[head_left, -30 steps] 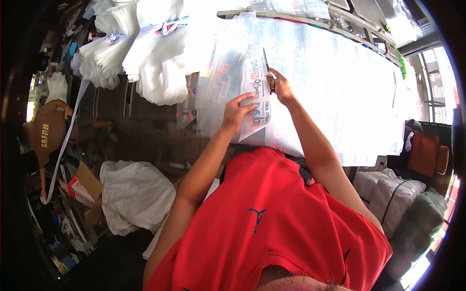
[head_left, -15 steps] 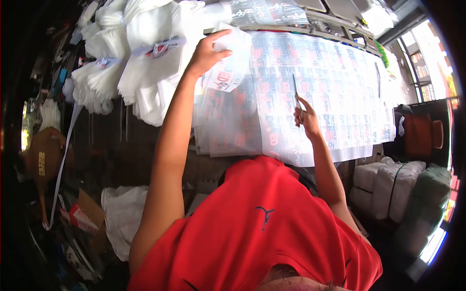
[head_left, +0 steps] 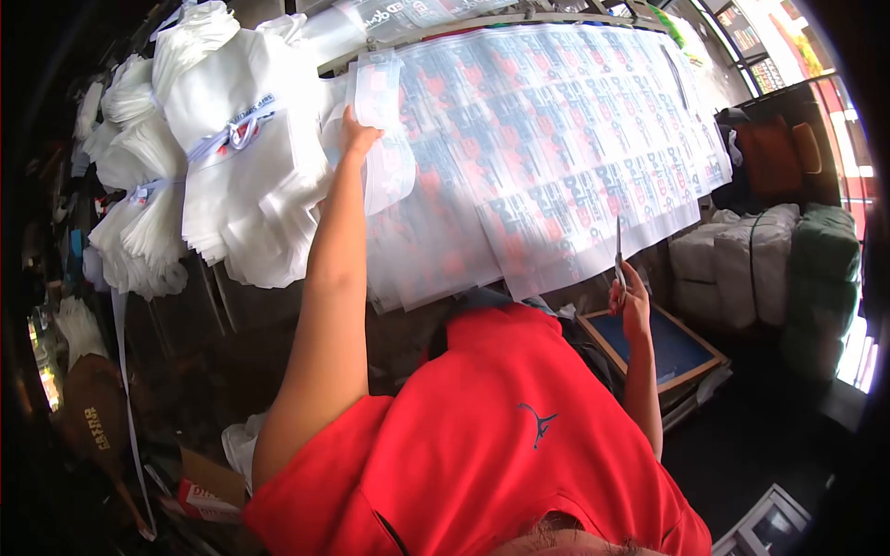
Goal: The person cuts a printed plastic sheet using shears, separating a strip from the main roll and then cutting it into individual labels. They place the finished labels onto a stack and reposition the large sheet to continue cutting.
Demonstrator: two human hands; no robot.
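Note:
My left hand (head_left: 359,136) is at the left edge of the worktable, its thumb and fingers gripping a small translucent printed sheet (head_left: 387,176) that curls. Larger translucent sheets (head_left: 556,139) with rows of blue and red print lie spread over the table, overlapping at their left side. My right hand (head_left: 632,301) grips a pair of scissors (head_left: 619,255) just off the sheets' near right edge, blades pointing away from me. Close to the left hand, bundles of white bags (head_left: 250,185) hang or stand, tied with strips of printed material.
A rolled printed sheet (head_left: 399,20) lies along the far side. Below my right hand sits a wood-framed blue panel (head_left: 658,347). White wrapped bales (head_left: 742,264) and a green bale (head_left: 820,287) stand at right. At lower left are a red and white carton (head_left: 209,491) and a brown paddle-shaped object (head_left: 93,417).
My left hand has lowered the small sheet toward the table's left edge. My right hand has drawn the scissors back from above the sheets toward my body. The view has shifted and tilted.

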